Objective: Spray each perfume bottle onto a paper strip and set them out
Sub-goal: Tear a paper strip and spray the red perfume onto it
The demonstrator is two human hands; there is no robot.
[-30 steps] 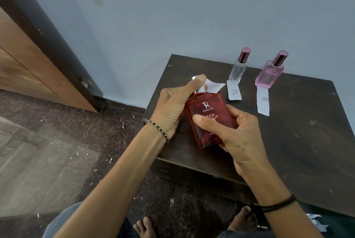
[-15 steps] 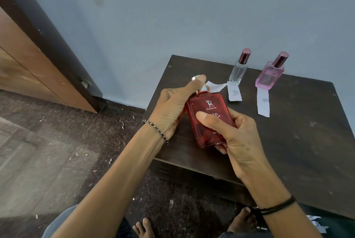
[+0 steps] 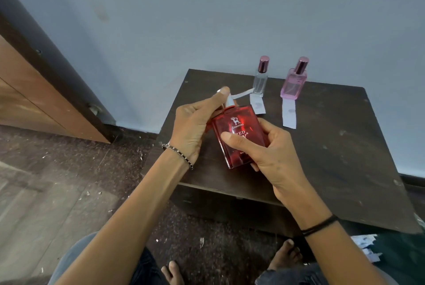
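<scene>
- Three perfume bottles are in play, and the third, a flat red glass bottle [image 3: 239, 137] with white lettering, is held tilted above the dark wooden desk [image 3: 333, 158], clear of its surface.
- Right hand [image 3: 264, 156] wraps the bottle's lower body, thumb across the label; left hand [image 3: 195, 123] closes on its shoulder, with a fingertip resting atop the white spray nozzle [image 3: 230, 100].
- Just beyond the nozzle a white paper strip [image 3: 241, 95] shows, curled; what holds it cannot be made out.
- Two bottles stand at the desk's far edge: a slim clear bottle [image 3: 260, 82] and a squarer pink bottle [image 3: 294, 84], both capped in glossy metallic rose, each with a flat paper slip [image 3: 258, 106] or a longer slip [image 3: 289, 114] laid before it.
- Judged from this, the spraying of the last bottle is in hand; the next move calls for a firm press on the nozzle aimed at the strip, then setting bottle and strip beside the other pairs.
- Smooth glass could slip; the thin paper will flutter.
</scene>
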